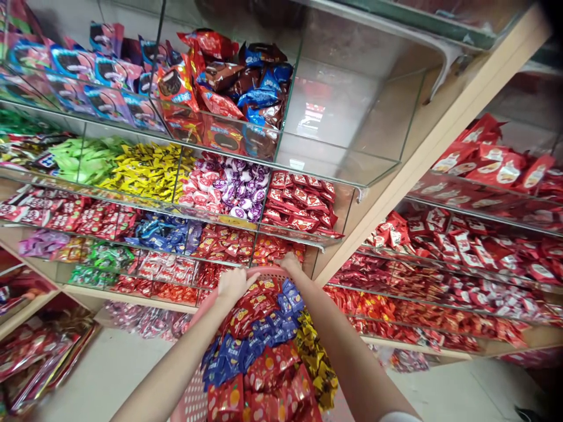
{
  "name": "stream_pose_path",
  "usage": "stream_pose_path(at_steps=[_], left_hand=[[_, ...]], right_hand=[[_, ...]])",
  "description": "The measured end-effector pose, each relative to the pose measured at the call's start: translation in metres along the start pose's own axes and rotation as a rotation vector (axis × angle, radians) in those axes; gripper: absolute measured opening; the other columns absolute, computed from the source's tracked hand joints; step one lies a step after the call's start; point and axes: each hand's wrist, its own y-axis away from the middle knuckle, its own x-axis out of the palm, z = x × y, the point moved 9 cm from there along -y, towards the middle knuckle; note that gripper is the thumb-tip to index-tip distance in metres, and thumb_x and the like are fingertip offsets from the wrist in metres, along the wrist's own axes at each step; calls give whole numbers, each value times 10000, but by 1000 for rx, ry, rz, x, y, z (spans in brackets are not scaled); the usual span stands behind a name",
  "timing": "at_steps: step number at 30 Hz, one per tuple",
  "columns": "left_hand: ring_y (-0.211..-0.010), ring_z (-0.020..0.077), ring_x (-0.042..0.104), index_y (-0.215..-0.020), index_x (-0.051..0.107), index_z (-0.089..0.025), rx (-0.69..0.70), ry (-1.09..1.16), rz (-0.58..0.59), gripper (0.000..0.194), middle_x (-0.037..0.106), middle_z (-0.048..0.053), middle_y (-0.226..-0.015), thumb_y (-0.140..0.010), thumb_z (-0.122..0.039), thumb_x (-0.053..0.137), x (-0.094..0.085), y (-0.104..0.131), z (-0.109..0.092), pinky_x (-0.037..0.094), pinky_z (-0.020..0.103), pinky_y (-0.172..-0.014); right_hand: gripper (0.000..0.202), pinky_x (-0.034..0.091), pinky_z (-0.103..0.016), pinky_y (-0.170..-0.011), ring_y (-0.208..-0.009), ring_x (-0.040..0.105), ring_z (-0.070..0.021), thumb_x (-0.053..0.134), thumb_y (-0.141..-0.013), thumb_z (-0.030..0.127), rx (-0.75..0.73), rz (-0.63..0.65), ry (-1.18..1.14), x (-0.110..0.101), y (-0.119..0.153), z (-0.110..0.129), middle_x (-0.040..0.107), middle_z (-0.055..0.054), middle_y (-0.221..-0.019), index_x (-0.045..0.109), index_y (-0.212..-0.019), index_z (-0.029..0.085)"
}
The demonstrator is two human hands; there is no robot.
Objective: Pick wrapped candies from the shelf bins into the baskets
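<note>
A pink perforated basket (192,392) full of wrapped candies stands out below the shelves, with red packets (272,366), blue packets (229,357) and yellow ones (314,357) in it. My left hand (234,285) is closed over the basket's far left rim, its thumb pointing right. Past the rim's far right side, my right hand (290,264) reaches to the red candies (268,249) in a low shelf bin. Its fingers are small and partly hidden, so what they hold cannot be made out.
Glass-fronted shelves of candy rise ahead, with yellow candies (147,173) and purple ones (246,181) above the hands. A wooden upright (422,152) slants at the right, beside more red candy bins. Pale floor (109,375) shows at the lower left.
</note>
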Motion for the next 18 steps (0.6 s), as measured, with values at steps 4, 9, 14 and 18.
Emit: stream_pose_path(at_steps=[4, 9, 14, 18], left_hand=[[-764, 317, 639, -842, 646, -103, 2, 3, 7, 754, 665, 167, -788, -792, -682, 167, 1, -1, 1, 480, 398, -654], [-773, 311, 638, -862, 647, -95, -6, 7, 22, 750, 659, 183, -794, -797, -674, 173, 3, -1, 1, 476, 395, -674], [-773, 318, 637, -841, 649, -96, -10, 5, 19, 750, 659, 183, -790, -796, -674, 174, 1, 0, 1, 477, 402, -670], [-753, 320, 637, -834, 646, -101, -20, 1, 15, 746, 659, 178, -756, -788, -683, 181, 0, 0, 2, 478, 396, -649]], right_hand=[[282, 495, -361, -766, -918, 579, -178, 534, -859, 328, 62, 50, -18, 12, -8, -8, 573, -65, -1072, 547, -1079, 153], [262, 505, -334, -732, -872, 588, -162, 528, -864, 318, 103, 84, -47, 15, -10, -13, 582, -59, -1039, 551, -1067, 155], [288, 504, -347, -741, -892, 584, -172, 532, -861, 318, 119, 60, -81, 14, -11, -17, 573, -63, -1059, 535, -1098, 154], [295, 502, -356, -749, -900, 582, -175, 527, -864, 321, 81, 10, -113, 13, -12, -20, 569, -66, -1070, 531, -1106, 152]])
